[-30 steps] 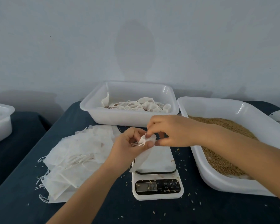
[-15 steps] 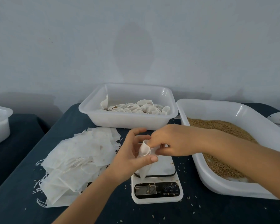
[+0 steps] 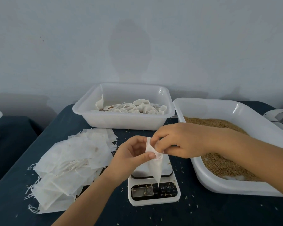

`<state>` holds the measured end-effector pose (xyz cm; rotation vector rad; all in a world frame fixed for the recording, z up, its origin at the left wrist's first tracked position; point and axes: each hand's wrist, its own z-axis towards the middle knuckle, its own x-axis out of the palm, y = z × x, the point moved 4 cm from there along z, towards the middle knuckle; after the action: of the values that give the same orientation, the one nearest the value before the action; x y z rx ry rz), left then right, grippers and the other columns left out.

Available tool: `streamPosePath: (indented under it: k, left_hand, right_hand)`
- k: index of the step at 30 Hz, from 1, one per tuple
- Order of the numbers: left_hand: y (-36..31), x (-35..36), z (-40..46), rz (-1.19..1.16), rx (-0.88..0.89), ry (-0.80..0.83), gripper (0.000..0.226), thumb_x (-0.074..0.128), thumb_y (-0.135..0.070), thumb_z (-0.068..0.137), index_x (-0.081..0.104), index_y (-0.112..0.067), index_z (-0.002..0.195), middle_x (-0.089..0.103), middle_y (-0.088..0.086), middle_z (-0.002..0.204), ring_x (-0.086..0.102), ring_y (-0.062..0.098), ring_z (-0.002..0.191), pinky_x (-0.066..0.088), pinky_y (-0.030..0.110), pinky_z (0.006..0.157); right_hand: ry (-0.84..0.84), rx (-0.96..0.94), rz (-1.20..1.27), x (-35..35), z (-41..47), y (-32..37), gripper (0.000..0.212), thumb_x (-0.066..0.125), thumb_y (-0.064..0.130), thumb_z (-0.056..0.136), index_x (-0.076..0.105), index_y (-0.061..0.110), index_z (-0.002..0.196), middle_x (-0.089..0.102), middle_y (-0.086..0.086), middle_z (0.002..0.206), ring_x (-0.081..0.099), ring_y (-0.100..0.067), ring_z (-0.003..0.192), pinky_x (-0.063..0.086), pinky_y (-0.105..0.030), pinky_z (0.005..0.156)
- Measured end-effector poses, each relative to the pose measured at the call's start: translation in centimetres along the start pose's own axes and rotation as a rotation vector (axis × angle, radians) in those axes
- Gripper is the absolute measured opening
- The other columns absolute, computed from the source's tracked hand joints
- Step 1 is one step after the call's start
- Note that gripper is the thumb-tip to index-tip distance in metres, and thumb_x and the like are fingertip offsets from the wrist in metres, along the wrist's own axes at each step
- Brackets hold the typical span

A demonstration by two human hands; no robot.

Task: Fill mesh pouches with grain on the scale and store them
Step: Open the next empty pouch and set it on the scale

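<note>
A: Over the white digital kitchen scale (image 3: 153,190): thin white mesh pouch (image 3: 154,165), mouth now spread, tail hanging lower than a second ago. Left hand (image 3: 131,159) pinching near rim, right hand (image 3: 178,141) pinching far rim.

B: Grain inside?

A: None seen. Loose brown grain (image 3: 219,160) in large white plastic tray (image 3: 219,186), just beside.

B: Judgement?

A: Opening about done; filling due next. Flat white pouch stack (image 3: 69,162) waiting left; white bin of filled pouches (image 3: 122,123) behind.

Single head view, looking forward and down, close over both hands: left hand (image 3: 129,158) and right hand (image 3: 178,141) mid-frame, wall (image 3: 137,46) beyond them filling the upper half.
</note>
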<state>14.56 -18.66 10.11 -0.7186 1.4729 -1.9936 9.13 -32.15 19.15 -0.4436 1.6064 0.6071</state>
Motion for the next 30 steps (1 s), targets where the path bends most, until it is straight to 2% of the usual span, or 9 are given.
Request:
streamPosePath:
  k: [4, 7, 9, 13, 17, 22, 25, 28, 30]
  left_hand:
    - [0.2, 0.2, 0.3, 0.112, 0.05, -0.074, 0.042, 0.076, -0.032, 0.071, 0.055, -0.04, 0.107, 0.071, 0.003, 0.101, 0.067, 0.021, 0.094, 0.054, 0.032, 0.081]
    - [0.0, 0.9, 0.3, 0.33, 0.132, 0.004, 0.041, 0.064, -0.032, 0.084, 0.045, -0.051, 0.115, 0.065, -0.008, 0.112, 0.066, 0.019, 0.098, 0.053, 0.039, 0.086]
    - [-0.4, 1.4, 0.3, 0.51, 0.175, 0.089, 0.037, 0.056, -0.031, 0.091, 0.045, -0.052, 0.118, 0.06, -0.017, 0.116, 0.063, 0.015, 0.101, 0.052, 0.037, 0.087]
    - [-0.9, 2.2, 0.6, 0.722, 0.251, 0.19, 0.025, 0.055, -0.034, 0.092, 0.051, -0.043, 0.115, 0.056, -0.02, 0.115, 0.057, 0.008, 0.106, 0.049, 0.017, 0.078]
    - [-1.2, 2.0, 0.7, 0.801, 0.308, 0.016, 0.016, 0.061, -0.039, 0.085, 0.059, -0.024, 0.092, 0.059, -0.02, 0.106, 0.057, -0.002, 0.099, 0.045, 0.014, 0.079]
    - [-1.0, 1.3, 0.5, 0.817, 0.312, -0.112, 0.005, 0.072, -0.02, 0.079, 0.069, -0.02, 0.083, 0.063, -0.022, 0.084, 0.057, -0.004, 0.085, 0.041, 0.004, 0.075]
    - [-1.3, 1.4, 0.4, 0.808, 0.326, -0.163, 0.004, 0.073, -0.017, 0.079, 0.071, -0.017, 0.083, 0.065, -0.018, 0.08, 0.059, -0.002, 0.081, 0.041, 0.004, 0.073]
    - [-1.7, 1.6, 0.5, 0.834, 0.346, -0.179, 0.003, 0.073, -0.015, 0.079, 0.071, -0.016, 0.081, 0.064, -0.016, 0.078, 0.058, -0.001, 0.081, 0.041, 0.003, 0.071]
    - [-1.8, 1.8, 0.5, 0.879, 0.358, -0.171, 0.004, 0.072, -0.016, 0.079, 0.071, -0.016, 0.082, 0.064, -0.015, 0.08, 0.057, -0.001, 0.083, 0.041, 0.002, 0.07]
  right_hand:
    - [-0.02, 0.03, -0.012, 0.3, -0.5, -0.5, 0.02, 0.05, 0.017, 0.096, 0.069, 0.016, 0.101, 0.058, 0.005, 0.12, 0.04, -0.001, 0.109, 0.027, -0.007, 0.086]
    - [-0.025, 0.05, -0.027, 0.5, -0.9, -0.8, 0.02, 0.05, 0.017, 0.096, 0.069, 0.016, 0.101, 0.059, 0.004, 0.117, 0.04, -0.004, 0.109, 0.021, 0.0, 0.083]
    - [0.005, 0.07, -0.06, 0.6, -1.2, -0.9, 0.021, 0.049, 0.02, 0.097, 0.069, 0.018, 0.103, 0.057, 0.005, 0.116, 0.04, -0.005, 0.109, 0.024, -0.005, 0.083]
    - [0.074, 0.068, -0.154, 0.9, -1.5, -0.7, 0.025, 0.045, 0.024, 0.099, 0.067, 0.021, 0.111, 0.054, 0.005, 0.123, 0.039, -0.008, 0.115, 0.037, -0.023, 0.093]
    - [0.051, 0.073, -0.187, 0.8, -1.6, -1.0, 0.028, 0.042, 0.023, 0.101, 0.062, 0.02, 0.12, 0.057, 0.005, 0.122, 0.043, -0.01, 0.115, 0.034, -0.019, 0.096]
    - [-0.093, 0.076, -0.155, 0.9, -2.1, -1.2, 0.026, 0.049, 0.018, 0.098, 0.065, 0.019, 0.12, 0.063, 0.005, 0.118, 0.051, -0.009, 0.113, 0.032, -0.012, 0.092]
    - [-0.156, 0.133, 0.024, 1.0, -2.6, -1.6, 0.027, 0.057, 0.017, 0.094, 0.066, 0.026, 0.118, 0.063, 0.013, 0.115, 0.054, 0.002, 0.106, 0.041, -0.012, 0.092]
    - [-0.42, 0.245, 0.372, -0.1, -4.4, -3.1, 0.032, 0.064, 0.014, 0.089, 0.066, 0.034, 0.114, 0.062, 0.023, 0.115, 0.058, 0.006, 0.102, 0.047, -0.012, 0.086]
    - [-0.563, 0.4, 0.474, -0.8, -6.4, -5.4, 0.03, 0.064, 0.017, 0.088, 0.065, 0.042, 0.106, 0.064, 0.028, 0.104, 0.06, 0.007, 0.097, 0.049, -0.013, 0.08]
